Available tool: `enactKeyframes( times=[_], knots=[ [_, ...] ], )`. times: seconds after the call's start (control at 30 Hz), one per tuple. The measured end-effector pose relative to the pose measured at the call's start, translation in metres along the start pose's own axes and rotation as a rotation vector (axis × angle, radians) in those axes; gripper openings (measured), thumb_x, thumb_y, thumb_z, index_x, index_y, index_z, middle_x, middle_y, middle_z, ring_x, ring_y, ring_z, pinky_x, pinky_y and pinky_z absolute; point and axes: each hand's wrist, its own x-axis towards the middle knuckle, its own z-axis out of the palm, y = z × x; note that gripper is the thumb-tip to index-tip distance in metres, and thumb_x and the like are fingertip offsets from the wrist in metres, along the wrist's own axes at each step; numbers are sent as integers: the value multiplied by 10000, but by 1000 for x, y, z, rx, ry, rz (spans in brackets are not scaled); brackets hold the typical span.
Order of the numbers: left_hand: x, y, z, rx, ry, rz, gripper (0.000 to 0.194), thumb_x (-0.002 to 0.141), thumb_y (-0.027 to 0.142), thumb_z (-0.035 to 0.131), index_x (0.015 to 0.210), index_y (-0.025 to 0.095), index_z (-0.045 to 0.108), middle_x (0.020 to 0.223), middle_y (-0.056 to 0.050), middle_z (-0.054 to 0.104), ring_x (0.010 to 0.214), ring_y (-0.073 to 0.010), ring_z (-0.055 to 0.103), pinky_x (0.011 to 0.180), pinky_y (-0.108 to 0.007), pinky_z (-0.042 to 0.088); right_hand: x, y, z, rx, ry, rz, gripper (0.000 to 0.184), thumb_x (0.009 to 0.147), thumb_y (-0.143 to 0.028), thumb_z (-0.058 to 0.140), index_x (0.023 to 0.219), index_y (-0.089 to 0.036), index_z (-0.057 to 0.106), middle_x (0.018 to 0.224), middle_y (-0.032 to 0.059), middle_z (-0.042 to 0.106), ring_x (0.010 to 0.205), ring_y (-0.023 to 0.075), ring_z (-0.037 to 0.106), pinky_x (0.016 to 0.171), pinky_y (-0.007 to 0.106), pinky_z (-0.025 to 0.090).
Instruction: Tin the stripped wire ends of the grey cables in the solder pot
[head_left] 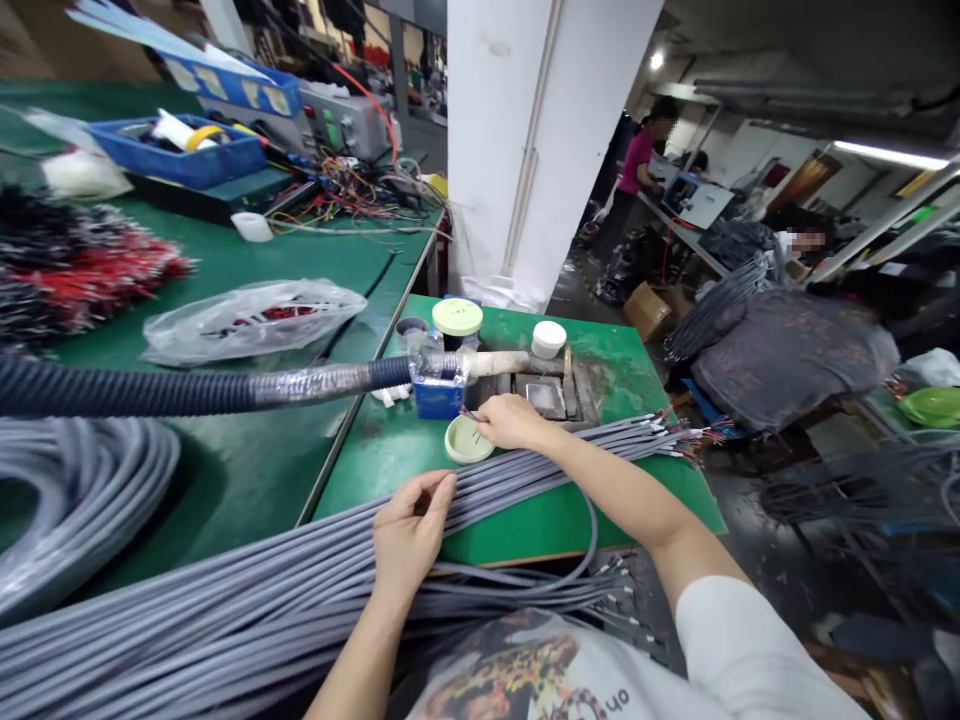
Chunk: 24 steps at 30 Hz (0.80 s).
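The right hand (pixel 514 420) pinches a wire end (pixel 470 412) just by the far rim of a shallow dish (pixel 466 447). The left hand (pixel 411 525) is at the grey cables (pixel 517 472), thumb and forefinger drawn together; whether this grip encloses a cable cannot be told. The cables lie along the near edge of the green surface (pixel 517 532), coloured tips toward the right edge. A white jar (pixel 549 342) stands near the far edge. A ribbed hose (pixel 150 387) crosses the left edge.
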Motion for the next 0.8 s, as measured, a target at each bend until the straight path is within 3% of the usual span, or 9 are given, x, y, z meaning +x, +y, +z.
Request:
enactKeyframes(
  times=[0.2, 0.43, 0.6, 0.8],
  knots=[
    [1, -9, 0, 32, -11, -5, 258, 779, 410, 631, 855, 173, 699, 737, -23, 713, 681, -172, 656, 660, -252, 510, -15, 19, -13, 77, 106, -11, 230, 803, -334, 532, 729, -179, 686, 789, 41, 700, 720, 150, 585, 593, 236, 309],
    [0, -9, 1, 35, 6, 0, 290, 772, 436, 628, 840, 164, 698, 762, -36, 717, 696, -185, 656, 702, -282, 513, -35, 96, -26, 191, 297, 189, 302, 804, -316, 506, 603, -127, 628, 555, -22, 522, 559, 83, 426, 524, 215, 234],
    [1, -7, 2, 40, -7, -9, 257, 778, 408, 633, 855, 171, 695, 740, -29, 710, 681, -175, 646, 689, -276, 503, -33, 137, -15, 239, 356, 305, 312, 768, -332, 514, 552, -127, 609, 504, -39, 420, 535, 81, 389, 512, 207, 234],
    [1, 1, 2, 36, -10, 15, 197, 796, 352, 618, 809, 170, 693, 688, -18, 694, 638, -155, 627, 647, -255, 488, -18, 155, 5, 262, 362, 334, 310, 735, -345, 527, 526, -131, 609, 493, -27, 433, 522, 93, 381, 515, 231, 239]
  ],
)
